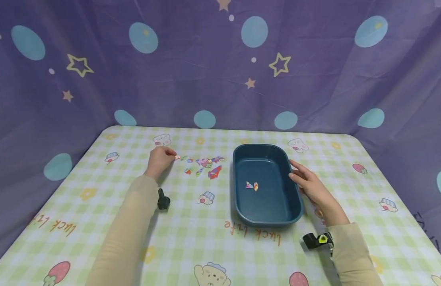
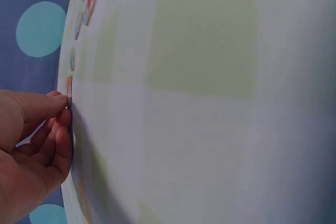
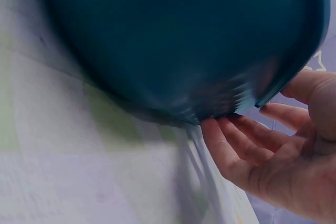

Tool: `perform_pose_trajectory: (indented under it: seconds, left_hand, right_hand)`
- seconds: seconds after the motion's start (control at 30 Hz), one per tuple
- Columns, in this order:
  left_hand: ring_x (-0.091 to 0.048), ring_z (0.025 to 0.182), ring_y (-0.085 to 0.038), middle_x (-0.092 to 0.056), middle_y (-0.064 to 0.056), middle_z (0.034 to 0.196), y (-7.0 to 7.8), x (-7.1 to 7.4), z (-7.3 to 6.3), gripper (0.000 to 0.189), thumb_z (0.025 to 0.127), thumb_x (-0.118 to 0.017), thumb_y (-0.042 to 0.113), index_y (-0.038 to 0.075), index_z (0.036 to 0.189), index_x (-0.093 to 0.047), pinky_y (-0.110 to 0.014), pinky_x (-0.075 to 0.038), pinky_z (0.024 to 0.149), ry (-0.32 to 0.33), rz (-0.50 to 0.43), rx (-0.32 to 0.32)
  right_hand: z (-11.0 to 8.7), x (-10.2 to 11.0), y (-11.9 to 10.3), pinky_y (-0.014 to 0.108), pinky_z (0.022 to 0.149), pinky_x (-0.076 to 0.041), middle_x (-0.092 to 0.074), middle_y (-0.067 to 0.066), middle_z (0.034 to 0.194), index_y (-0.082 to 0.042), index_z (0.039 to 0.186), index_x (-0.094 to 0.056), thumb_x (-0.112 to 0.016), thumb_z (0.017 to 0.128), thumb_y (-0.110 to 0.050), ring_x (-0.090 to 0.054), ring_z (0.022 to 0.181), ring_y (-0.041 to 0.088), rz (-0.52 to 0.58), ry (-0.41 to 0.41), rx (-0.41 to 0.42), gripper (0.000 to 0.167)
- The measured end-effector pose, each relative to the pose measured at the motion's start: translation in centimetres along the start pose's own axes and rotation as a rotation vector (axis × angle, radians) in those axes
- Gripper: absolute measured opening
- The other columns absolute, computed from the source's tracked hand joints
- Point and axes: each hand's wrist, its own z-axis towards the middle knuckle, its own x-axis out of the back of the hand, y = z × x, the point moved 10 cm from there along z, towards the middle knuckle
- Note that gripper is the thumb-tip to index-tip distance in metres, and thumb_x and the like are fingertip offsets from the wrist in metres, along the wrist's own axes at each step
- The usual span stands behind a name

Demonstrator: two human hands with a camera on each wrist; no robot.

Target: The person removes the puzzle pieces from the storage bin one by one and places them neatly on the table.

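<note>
My left hand (image 1: 159,162), at the left end of a loose row, pinches a small, flat, colourful piece (image 1: 177,157) between thumb and fingertips. In the left wrist view that piece (image 2: 69,85) stands edge-on at the table surface. Several similar shiny pieces, among them a red one (image 1: 214,172) and a pink-purple one (image 1: 204,162), lie just right of the hand. A dark teal rectangular basin (image 1: 241,216) stands right of them, with two small colourful pieces (image 1: 252,186) on its floor. My right hand (image 1: 315,190) holds the basin's right side, fingers against the outer wall and thumb at the rim.
A green-and-white checked cloth (image 1: 191,238) printed with cartoons covers the table. Purple curtains (image 1: 206,79) with stars and blue ovals hang behind and at both sides. Small black cameras sit at the left wrist (image 1: 163,200) and right wrist (image 1: 311,240).
</note>
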Motion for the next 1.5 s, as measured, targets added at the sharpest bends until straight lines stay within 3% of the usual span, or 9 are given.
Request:
perform_pose_trajectory:
  seconds: [0.17, 0.4, 0.53, 0.83, 1.03, 1.23, 1.37, 1.5]
  left_hand:
    - [-0.056, 0.095, -0.029, -0.065, -0.017, 0.100, 0.1, 0.1, 0.0, 0.016, 0.084, -0.058, 0.007, -0.001, 0.094, -0.067, -0.039, -0.042, 0.086, 0.005, 0.011, 0.010]
    - [-0.057, 0.083, -0.025, -0.066, -0.015, 0.094, 1.7, 0.5, 0.0, 0.018, 0.085, -0.056, 0.008, 0.001, 0.097, -0.067, -0.033, -0.043, 0.073, 0.027, 0.009, -0.070]
    - [-0.059, 0.078, -0.024, -0.065, -0.014, 0.090, 3.5, 0.3, -0.4, 0.017, 0.086, -0.056, 0.009, 0.001, 0.097, -0.066, -0.030, -0.044, 0.067, 0.020, -0.029, -0.129]
    - [-0.058, 0.084, -0.023, -0.065, -0.009, 0.094, 9.3, -0.6, -1.9, 0.013, 0.087, -0.059, 0.014, 0.006, 0.095, -0.066, -0.035, -0.046, 0.075, 0.001, -0.070, -0.284]
    - [-0.057, 0.082, -0.020, -0.061, -0.006, 0.089, 13.7, -2.1, -3.6, 0.011, 0.087, -0.060, 0.015, 0.008, 0.093, -0.066, -0.033, -0.046, 0.075, -0.046, -0.043, -0.399]
    - [-0.054, 0.076, -0.015, -0.058, -0.002, 0.083, 17.5, -4.4, -5.5, 0.009, 0.086, -0.062, 0.016, 0.010, 0.091, -0.067, -0.027, -0.046, 0.070, -0.118, -0.005, -0.515]
    - [-0.055, 0.077, -0.012, -0.058, 0.002, 0.085, 19.7, -6.4, -6.8, 0.009, 0.085, -0.063, 0.016, 0.012, 0.093, -0.067, -0.025, -0.046, 0.071, -0.202, 0.021, -0.572]
    - [-0.056, 0.082, -0.009, -0.059, 0.002, 0.090, 21.5, -8.6, -8.1, 0.013, 0.085, -0.063, 0.016, 0.013, 0.097, -0.067, -0.023, -0.047, 0.073, -0.309, 0.078, -0.633]
  right_hand:
    - [0.0, -0.1, 0.0, 0.056, 0.100, -0.024, -0.024, 0.020, 0.146, -0.020, 0.146, -0.017, -0.049, 0.093, -0.035, -0.026, 0.132, 0.035, 0.000, -0.005, -0.008, 0.064]
    - [0.0, 0.0, -0.1, 0.056, 0.100, -0.025, -0.025, 0.021, 0.146, -0.019, 0.146, -0.017, -0.049, 0.093, -0.035, -0.026, 0.132, 0.036, -0.005, -0.001, 0.004, 0.064]
    - [0.0, 0.0, -0.1, 0.051, 0.097, -0.029, -0.027, 0.021, 0.144, -0.018, 0.146, -0.017, -0.049, 0.093, -0.035, -0.029, 0.130, 0.035, -0.014, 0.001, 0.010, 0.064]
    - [-0.1, 0.0, -0.1, 0.053, 0.097, -0.029, -0.027, 0.021, 0.145, -0.020, 0.146, -0.017, -0.048, 0.093, -0.036, -0.029, 0.130, 0.035, -0.027, 0.001, 0.008, 0.064]
    - [-0.1, 0.0, -0.1, 0.059, 0.101, -0.024, -0.024, 0.020, 0.146, -0.021, 0.146, -0.016, -0.049, 0.093, -0.037, -0.025, 0.133, 0.035, -0.021, -0.001, -0.005, 0.065]
    - [-0.1, 0.1, -0.1, 0.048, 0.095, -0.031, -0.026, 0.020, 0.145, -0.021, 0.146, -0.017, -0.048, 0.093, -0.037, -0.028, 0.131, 0.034, -0.030, 0.000, -0.003, 0.064]
    - [-0.1, 0.1, 0.0, 0.045, 0.094, -0.032, -0.027, 0.020, 0.145, -0.020, 0.146, -0.017, -0.049, 0.093, -0.037, -0.029, 0.131, 0.034, -0.030, 0.003, -0.005, 0.064]
    - [-0.2, 0.0, 0.0, 0.052, 0.097, -0.029, -0.026, 0.020, 0.145, -0.021, 0.146, -0.018, -0.049, 0.092, -0.038, -0.027, 0.132, 0.034, -0.017, 0.003, -0.014, 0.065]
